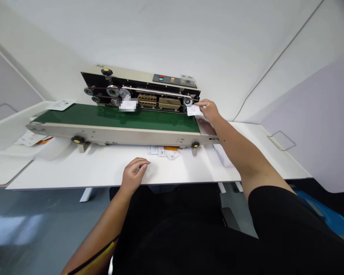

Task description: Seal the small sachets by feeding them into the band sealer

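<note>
Clothes (172,236): black, in the foreground; a black-and-yellow band (99,254) runs along the left forearm.
Left hand (132,175): at the front edge of the white table (88,168), fingers loosely bent, only a narrow gap to the thumb, not clenched; whether it touches the top I cannot tell.
Loose packets (172,154): white with dark print, grouped with an orange piece (171,148), partly under the conveyor's front rail.
White block (223,156): on the table, partly hidden by the right arm.
Bin (11,122): whitish, at the left, with white packets (30,138) and something orange inside.
Belt (114,117): green, along the machine's front.
Right hand (209,110): stretched to the machine's right end, thumb and fingers pinching a packet by its right side.
Held packet (193,110): small, white, pinkish print, just below the end pulley (187,101).
Middle packet (128,105): against the machine's front, left of the brass blocks (147,101); its face is pixelated.
Left packet (61,105): white, flat at the belt's left end.
Machine (140,78): beige top, black front, red and green switches (161,78) toward the right.
Wall (172,34): white, behind everything.
</note>
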`<state>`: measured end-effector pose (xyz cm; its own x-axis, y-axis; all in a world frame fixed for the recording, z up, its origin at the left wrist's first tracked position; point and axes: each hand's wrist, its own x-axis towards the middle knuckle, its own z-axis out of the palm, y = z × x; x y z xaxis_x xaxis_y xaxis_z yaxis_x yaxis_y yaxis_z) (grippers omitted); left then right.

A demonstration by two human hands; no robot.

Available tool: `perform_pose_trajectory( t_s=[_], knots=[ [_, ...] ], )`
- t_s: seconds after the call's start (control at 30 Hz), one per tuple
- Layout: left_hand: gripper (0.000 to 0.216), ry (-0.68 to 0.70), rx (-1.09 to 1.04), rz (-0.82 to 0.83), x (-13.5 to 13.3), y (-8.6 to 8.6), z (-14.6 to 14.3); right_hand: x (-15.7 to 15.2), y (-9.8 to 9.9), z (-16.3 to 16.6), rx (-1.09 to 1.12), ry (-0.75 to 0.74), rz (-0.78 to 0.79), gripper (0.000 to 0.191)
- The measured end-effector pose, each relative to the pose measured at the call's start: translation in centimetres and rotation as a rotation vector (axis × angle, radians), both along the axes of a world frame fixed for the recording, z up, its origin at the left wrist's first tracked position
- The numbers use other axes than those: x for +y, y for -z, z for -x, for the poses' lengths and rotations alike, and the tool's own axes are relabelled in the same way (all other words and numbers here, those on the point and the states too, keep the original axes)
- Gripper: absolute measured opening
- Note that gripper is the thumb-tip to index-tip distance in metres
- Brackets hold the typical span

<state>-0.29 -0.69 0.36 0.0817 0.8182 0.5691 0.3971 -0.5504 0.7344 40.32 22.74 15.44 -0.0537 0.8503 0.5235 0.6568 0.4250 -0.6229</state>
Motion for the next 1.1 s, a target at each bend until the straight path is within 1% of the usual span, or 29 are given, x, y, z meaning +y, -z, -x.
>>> perform_pose_trajectory(
  t_s=[0.1, 0.2, 0.27, 0.33, 0.37, 0.4, 0.43, 0.47, 0.53, 0.6, 0.63, 0.7, 0.73, 0.8, 0.87, 0.9, 0.97, 1.03, 1.1],
  knots=[
    [0.024, 0.005, 0.001, 0.008, -0.1, 0.0, 0.0, 0.8, -0.1, 0.9, -0.016, 0.048, 0.010, 0.021],
    [0.023, 0.000, 0.003, 0.018, -0.1, 0.0, -0.1, 0.7, -0.8, 1.8, -0.024, 0.163, -0.002, 0.020],
    [0.023, -0.007, 0.009, 0.031, -0.1, -0.1, -0.2, -0.9, -1.4, 2.7, 0.006, 0.231, -0.086, 0.022],
    [0.025, -0.018, 0.026, 0.047, 0.1, -0.1, -0.3, -4.2, -1.3, 4.0, 0.054, 0.251, -0.197, 0.028],
    [0.025, -0.025, 0.043, 0.057, 0.2, 0.0, -0.4, -6.4, -0.9, 4.8, 0.072, 0.228, -0.237, 0.031],
    [0.025, -0.032, 0.069, 0.069, 0.4, 0.2, -0.5, -8.8, -0.2, 5.7, 0.078, 0.180, -0.253, 0.034],
    [0.025, -0.039, 0.105, 0.081, 0.7, 0.4, -0.7, -11.3, 0.8, 6.7, 0.067, 0.095, -0.240, 0.035],
    [0.025, -0.042, 0.150, 0.094, 1.1, 0.7, -0.9, -13.7, 2.1, 7.7, 0.041, -0.023, -0.214, 0.035],
    [0.033, -0.028, 0.260, 0.115, 2.0, 1.3, -1.2, -17.6, 5.5, 9.6, -0.083, -0.273, -0.096, 0.036],
    [0.048, 0.014, 0.375, 0.122, 3.3, 1.9, -1.4, -20.0, 9.1, 11.3, -0.224, -0.422, 0.034, 0.039],
    [0.056, 0.035, 0.428, 0.121, 4.0, 2.1, -1.4, -20.5, 10.9, 11.9, -0.277, -0.450, 0.082, 0.042],
    [0.070, 0.065, 0.525, 0.122, 5.4, 2.4, -1.4, -20.7, 13.8, 12.7, -0.331, -0.439, 0.139, 0.049],
    [0.075, 0.069, 0.567, 0.129, 6.1, 2.4, -1.4, -20.5, 14.9, 13.0, -0.341, -0.412, 0.159, 0.054],
    [0.080, 0.063, 0.637, 0.149, 7.1, 2.4, -1.4, -19.9, 16.4, 13.3, -0.342, -0.329, 0.203, 0.066],
    [0.076, 0.059, 0.688, 0.149, 7.4, 2.3, -1.6, -19.5, 17.1, 13.4, -0.323, -0.235, 0.236, 0.074],
    [0.072, 0.059, 0.704, 0.136, 7.4, 2.3, -1.6, -19.5, 17.3, 13.4, -0.311, -0.199, 0.241, 0.075],
    [0.063, 0.060, 0.710, 0.088, 7.1, 2.2, -1.7, -19.6, 17.4, 13.3, -0.300, -0.165, 0.230, 0.071],
    [0.056, 0.058, 0.695, 0.037, 6.6, 2.2, -1.7, -19.9, 17.4, 13.1, -0.316, -0.164, 0.209, 0.068],
    [0.053, 0.052, 0.677, 0.006, 6.2, 2.0, -1.7, -20.2, 17.3, 12.9, -0.338, -0.169, 0.181, 0.060]
  ],
)
